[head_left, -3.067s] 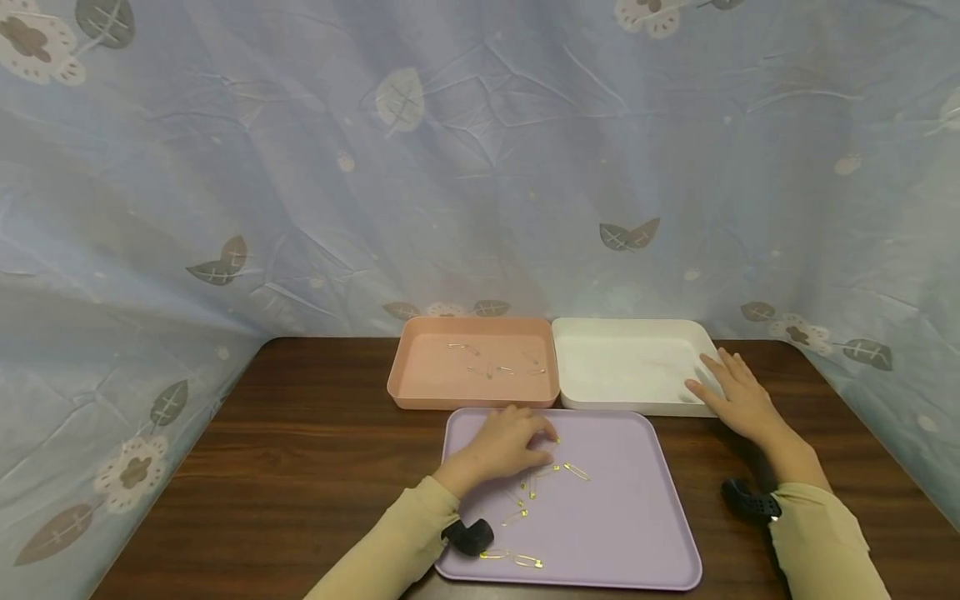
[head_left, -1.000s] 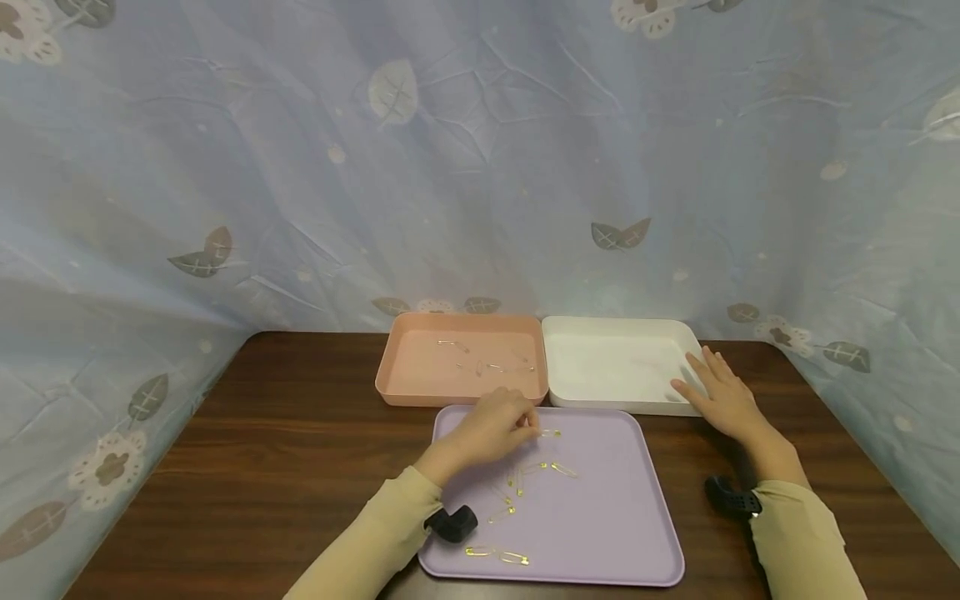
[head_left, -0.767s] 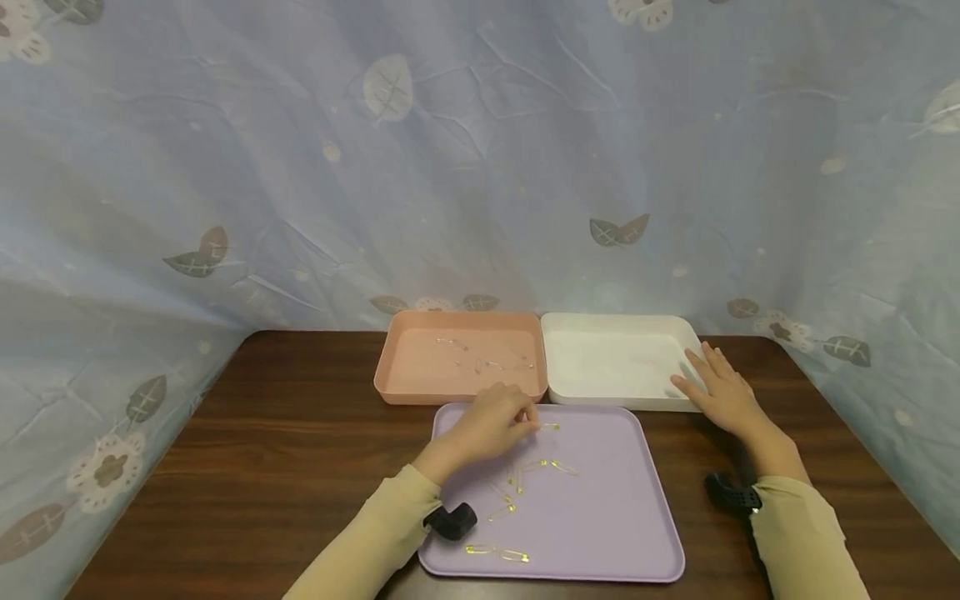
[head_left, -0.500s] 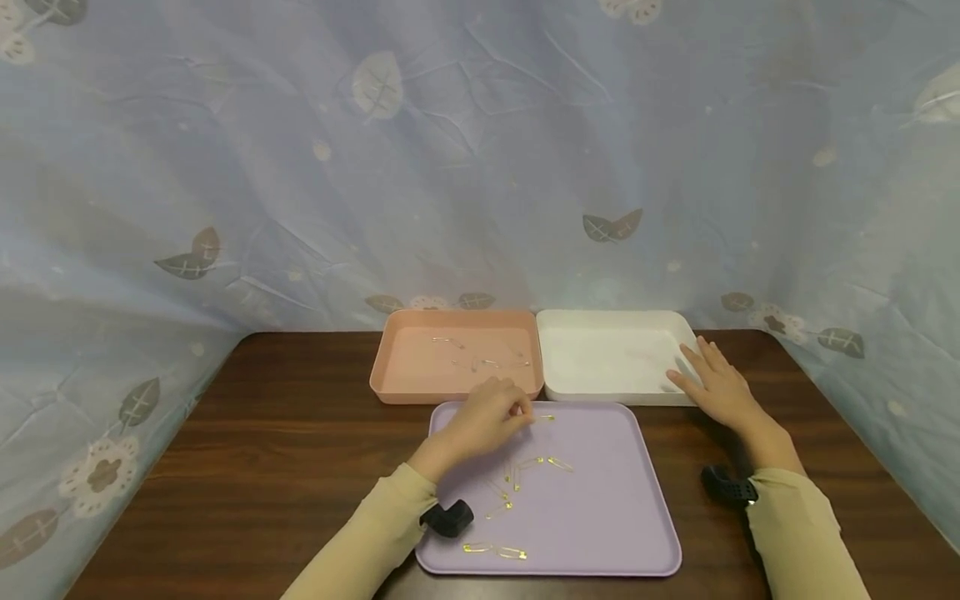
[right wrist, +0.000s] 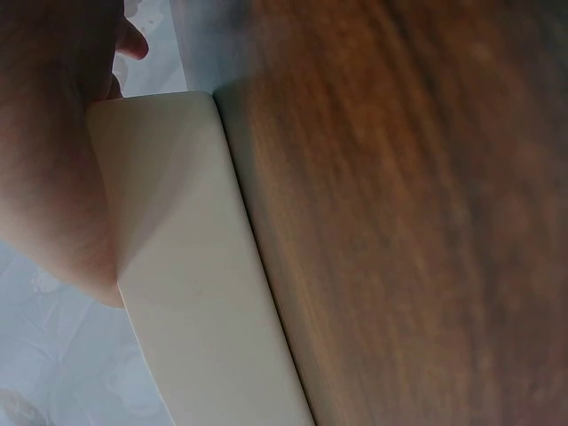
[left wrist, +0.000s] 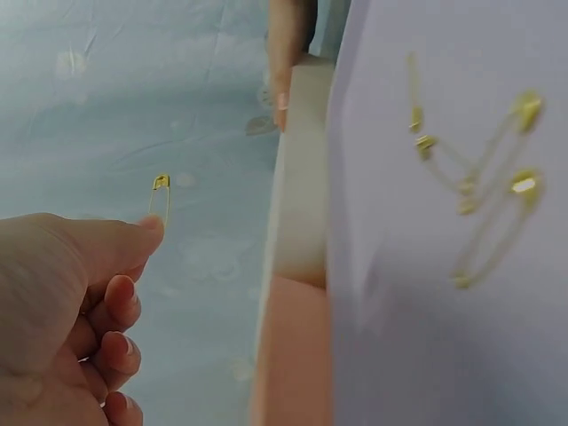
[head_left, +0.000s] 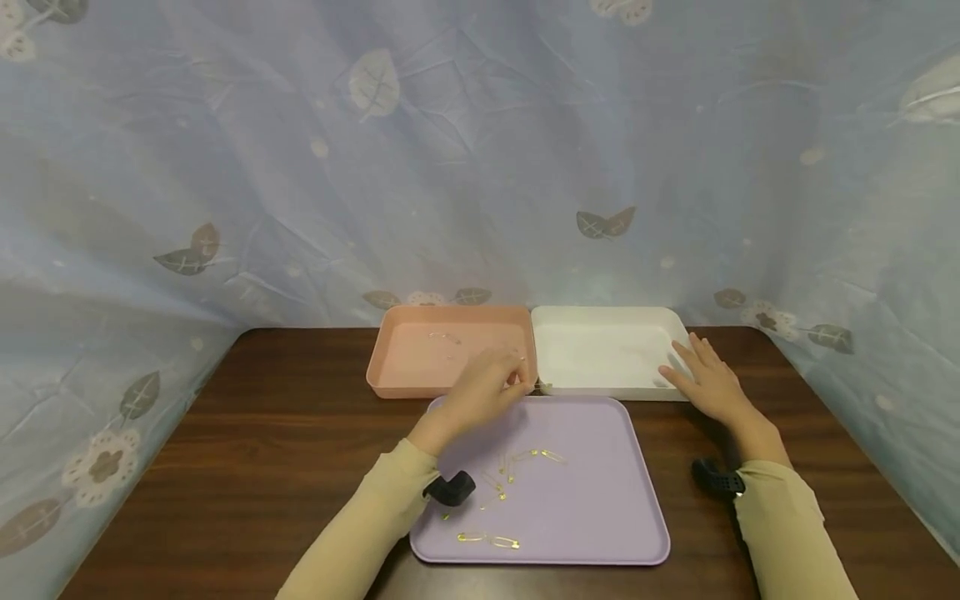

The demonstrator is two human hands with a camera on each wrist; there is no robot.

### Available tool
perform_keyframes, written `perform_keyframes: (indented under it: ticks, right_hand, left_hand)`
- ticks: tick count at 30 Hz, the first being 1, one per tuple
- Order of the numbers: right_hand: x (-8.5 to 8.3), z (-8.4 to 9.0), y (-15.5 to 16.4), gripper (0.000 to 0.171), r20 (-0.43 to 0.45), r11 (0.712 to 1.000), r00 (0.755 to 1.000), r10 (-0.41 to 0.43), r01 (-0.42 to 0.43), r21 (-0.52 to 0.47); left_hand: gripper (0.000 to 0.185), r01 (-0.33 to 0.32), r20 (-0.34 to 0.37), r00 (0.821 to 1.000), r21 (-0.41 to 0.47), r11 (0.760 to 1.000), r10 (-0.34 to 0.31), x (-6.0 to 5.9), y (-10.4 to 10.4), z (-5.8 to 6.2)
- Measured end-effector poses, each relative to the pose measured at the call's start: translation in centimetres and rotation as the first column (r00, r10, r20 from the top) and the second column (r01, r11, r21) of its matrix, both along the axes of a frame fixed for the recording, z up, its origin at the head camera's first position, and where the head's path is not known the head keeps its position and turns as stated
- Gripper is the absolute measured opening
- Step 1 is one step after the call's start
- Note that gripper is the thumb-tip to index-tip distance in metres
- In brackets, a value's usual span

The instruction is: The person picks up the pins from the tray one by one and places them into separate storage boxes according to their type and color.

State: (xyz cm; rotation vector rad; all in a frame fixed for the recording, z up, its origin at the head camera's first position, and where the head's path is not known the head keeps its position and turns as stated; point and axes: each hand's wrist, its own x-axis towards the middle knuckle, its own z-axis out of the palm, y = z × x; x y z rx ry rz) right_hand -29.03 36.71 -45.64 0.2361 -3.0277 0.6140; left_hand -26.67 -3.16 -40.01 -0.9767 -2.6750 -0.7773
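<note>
Between left thumb and fingers: a gold safety pin (left wrist: 161,183), clasp end outward, held up clear; from the head camera it shows at the front corners where the peach tray (head_left: 408,358) and the white tray (head_left: 607,358) meet.
Left hand (head_left: 483,390): narrow, thumb pinching the pin, the other fingers curled toward the palm.
Lilac tray (head_left: 592,492): near the person, in front of the other two, scattered with more gold pins (head_left: 513,545), several grouped left of centre and two by the front edge.
Peach tray: at rear left, with pale pins (head_left: 446,337) on its floor, some of its right side hidden behind the left hand.
White tray: at rear right, side by side with the peach one.
Right hand (head_left: 712,387): wide, fingers straight and spread, resting at the white tray's right end.
Wrists: each wears a black strapped device, below beige sleeves (head_left: 367,525).
Worktop (head_left: 300,417): dark wood grain beneath all three trays.
Backdrop: blue cloth (head_left: 480,183) printed with leaves and flowers.
</note>
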Motion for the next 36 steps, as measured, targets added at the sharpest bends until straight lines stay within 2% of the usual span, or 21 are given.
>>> perform_keyframes:
  ticks: [7,12,15,20,25,28,36]
  right_hand:
    - [-0.1,-0.2,0.1,0.078,0.008,1.000,1.000,-0.012,0.011,0.013]
    - [0.0,0.0,0.3,0.077,-0.001,1.000,1.000,-0.013,0.013,0.021]
    - [-0.1,0.1,0.4,0.077,-0.005,1.000,1.000,-0.013,0.013,0.016]
    - [-0.2,0.1,0.1,0.076,-0.002,1.000,1.000,-0.017,0.017,0.014]
    - [-0.2,0.1,0.2,0.076,-0.008,1.000,1.000,-0.024,0.025,0.017]
    - [-0.3,0.2,0.3,0.076,-0.009,1.000,1.000,-0.020,0.021,0.011]
    - [-0.2,0.1,0.2,0.074,0.010,1.000,1.000,-0.001,0.001,-0.001]
  left_hand:
    - [0.010,0.012,-0.096,0.995,-0.043,0.999,-0.016,-2.9,1.5,1.6]
    - [0.013,-0.004,-0.050,0.999,-0.065,0.998,0.001,-5.1,2.9,2.2]
    - [0.015,-0.026,0.009,1.000,-0.067,0.997,0.027,-6.2,3.7,2.3]
    - [0.016,-0.064,0.014,0.998,-0.115,0.991,0.066,-8.4,5.2,2.4]
    - [0.019,-0.072,0.019,0.997,-0.133,0.988,0.075,-10.0,7.0,2.6]
    - [0.019,-0.091,0.012,0.995,-0.148,0.985,0.094,-10.9,7.9,2.4]
    - [0.017,-0.159,-0.033,0.987,-0.183,0.970,0.155,-12.8,9.6,0.5]
